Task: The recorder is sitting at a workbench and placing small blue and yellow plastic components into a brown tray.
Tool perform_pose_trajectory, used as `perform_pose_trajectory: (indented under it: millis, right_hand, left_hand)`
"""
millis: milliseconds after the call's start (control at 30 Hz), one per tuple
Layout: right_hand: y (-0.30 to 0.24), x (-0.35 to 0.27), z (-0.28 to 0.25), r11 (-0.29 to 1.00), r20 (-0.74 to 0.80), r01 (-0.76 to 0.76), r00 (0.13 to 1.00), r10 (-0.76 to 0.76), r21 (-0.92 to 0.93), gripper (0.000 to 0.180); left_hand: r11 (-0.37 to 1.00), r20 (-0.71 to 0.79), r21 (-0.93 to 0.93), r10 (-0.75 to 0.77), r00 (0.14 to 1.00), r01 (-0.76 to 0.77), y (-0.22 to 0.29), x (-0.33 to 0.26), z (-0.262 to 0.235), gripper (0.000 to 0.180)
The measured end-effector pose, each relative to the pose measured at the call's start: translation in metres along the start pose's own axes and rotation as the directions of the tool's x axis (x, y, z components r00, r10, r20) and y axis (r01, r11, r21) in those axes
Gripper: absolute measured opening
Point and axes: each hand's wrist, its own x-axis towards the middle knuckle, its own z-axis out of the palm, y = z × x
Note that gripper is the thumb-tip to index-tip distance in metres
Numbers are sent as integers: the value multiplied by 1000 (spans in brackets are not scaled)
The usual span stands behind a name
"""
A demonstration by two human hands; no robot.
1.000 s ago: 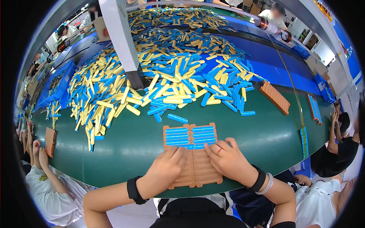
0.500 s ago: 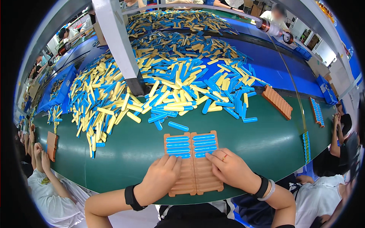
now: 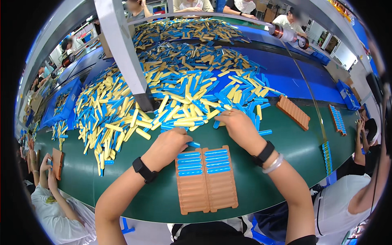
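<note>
Two brown ribbed trays, a left tray (image 3: 192,196) and a right tray (image 3: 222,194), lie side by side before me. Several blue strips (image 3: 218,163) fill their far grooves; the near grooves are bare. My left hand (image 3: 173,142) is just beyond the left tray, its fingers closed over a blue strip (image 3: 194,144) whose right end sticks out. Farther off, my right hand (image 3: 237,124) reaches to the near edge of a heap of blue and yellow strips (image 3: 190,110). Its fingers are curled down among the pieces, and whatever they pinch is hidden.
A grey post (image 3: 124,53) rises through the heap. Another brown tray (image 3: 293,112) rests at the right on the green table (image 3: 269,179). Filled trays (image 3: 337,119) lie farther right. A blue bin (image 3: 61,106) stands left. Co-workers sit on both sides and across.
Both hands have moved away from the trays toward the heap. My left hand now covers the loose blue strip beyond the left tray; more of the grooves show.
</note>
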Motion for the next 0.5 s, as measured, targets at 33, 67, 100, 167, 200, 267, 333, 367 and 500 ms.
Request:
perform_pose_trajectory:
  millis: [33,67,100,167,200,267,333,367,500]
  right_hand:
    - [2,2,6,999,-11,31,999,-31,-19,18]
    - [3,4,10,999,-12,27,1000,-27,-26,18]
    - [4,5,13,999,23,32,999,-31,-43,15]
    - [1,9,10,991,141,43,990,-25,-127,12]
    - [-1,9,6,991,141,43,990,-25,-127,12]
    - [-4,6,-4,990,146,28,989,-8,-135,15]
    - [-12,-5,-19,989,53,51,998,-44,-138,17]
    - [-20,-11,-25,988,-41,84,995,-90,-130,20]
    - [-77,-73,-59,993,104,105,990,-99,-57,28]
  left_hand:
    - [1000,5,4,12,1000,-12,-2,1,2,16]
    - [1000,4,2,19,1000,-19,-2,2,2,16]
    - [999,27,33,17,999,-18,-2,3,2,14]
    - [998,51,68,5,999,-9,-2,2,0,13]
    - [1000,5,18,-11,1000,11,-1,3,-3,14]
    - [999,-37,-39,-25,999,24,9,2,-9,14]
    - [940,-68,-323,-144,987,115,30,-6,-18,15]
    - [927,-19,-369,-80,997,68,38,-16,-24,19]
    - [970,41,-214,124,991,-113,58,-60,-10,21]
